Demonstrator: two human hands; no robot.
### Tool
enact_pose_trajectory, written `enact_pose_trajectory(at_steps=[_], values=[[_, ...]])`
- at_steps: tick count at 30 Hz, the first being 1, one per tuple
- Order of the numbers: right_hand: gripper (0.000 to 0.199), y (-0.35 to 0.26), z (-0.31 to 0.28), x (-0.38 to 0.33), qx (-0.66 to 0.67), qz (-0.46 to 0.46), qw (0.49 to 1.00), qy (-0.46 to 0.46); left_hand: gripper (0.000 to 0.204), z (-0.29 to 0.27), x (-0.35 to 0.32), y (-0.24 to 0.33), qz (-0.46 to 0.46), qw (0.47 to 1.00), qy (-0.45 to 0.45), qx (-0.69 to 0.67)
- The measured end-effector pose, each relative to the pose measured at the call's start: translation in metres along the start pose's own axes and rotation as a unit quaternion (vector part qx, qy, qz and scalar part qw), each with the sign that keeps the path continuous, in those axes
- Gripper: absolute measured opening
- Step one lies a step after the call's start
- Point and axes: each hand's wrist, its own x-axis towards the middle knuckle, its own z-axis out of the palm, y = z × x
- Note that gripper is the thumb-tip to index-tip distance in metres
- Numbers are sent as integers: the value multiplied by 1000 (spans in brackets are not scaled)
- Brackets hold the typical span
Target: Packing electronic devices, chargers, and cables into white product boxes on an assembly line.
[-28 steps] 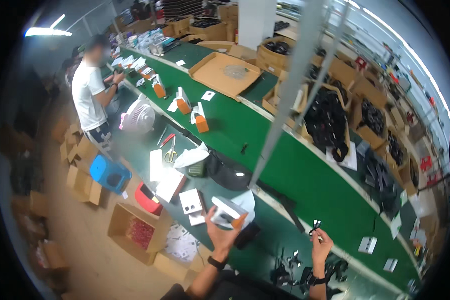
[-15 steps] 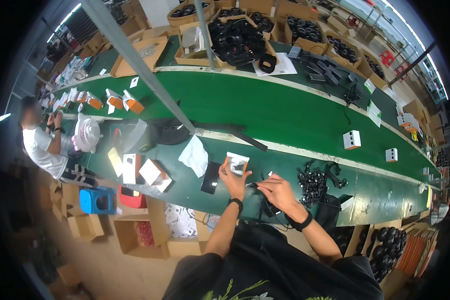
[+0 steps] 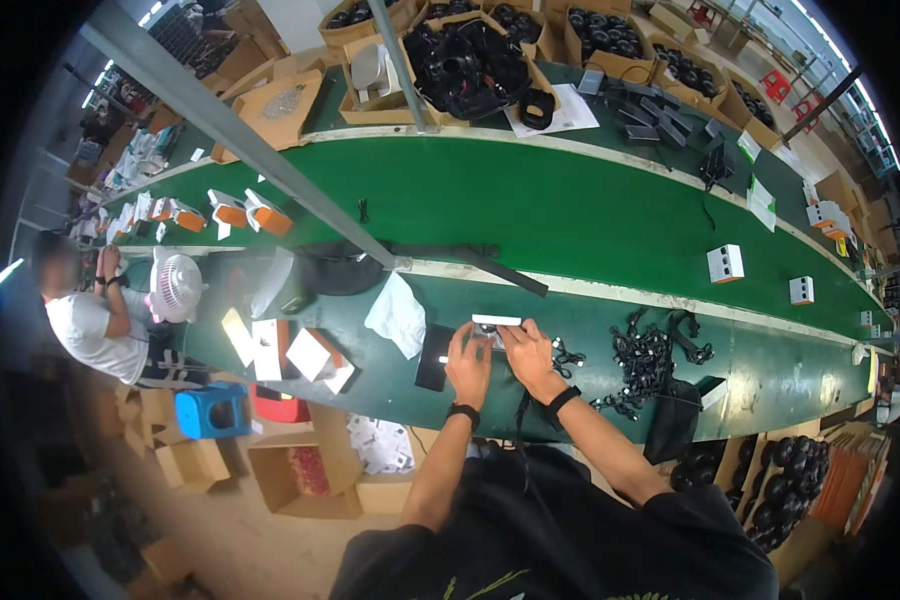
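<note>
Over a green tabletop (image 3: pixel 395 388), the left hand (image 3: pixel 468 366) has its grip clamped on a small white box (image 3: pixel 497 320), while the right hand (image 3: pixel 530 352) touches the box's right side; whether that second grip is closed cannot be told. A flat black rectangular object (image 3: pixel 432 365) lies just left, a tangle of black cables (image 3: pixel 640 365) to the right. At far left, a co-worker (image 3: pixel 92 325) stands near a white fan (image 3: pixel 178 284).
</note>
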Motion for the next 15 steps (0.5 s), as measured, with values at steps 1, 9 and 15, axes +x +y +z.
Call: enact_pose_trajectory(at_steps=[1,9,15], values=[[35,1,4,3,-10,4,1000,14,21,3,5,-4,38,999,37,-2],[30,0,36,10,-75,21,997,-31,34,6,10,-23,22,998,16,-56],[45,-10,31,-1,10,51,997,-50,36,-10,21,-33,76,994,-56,-46]])
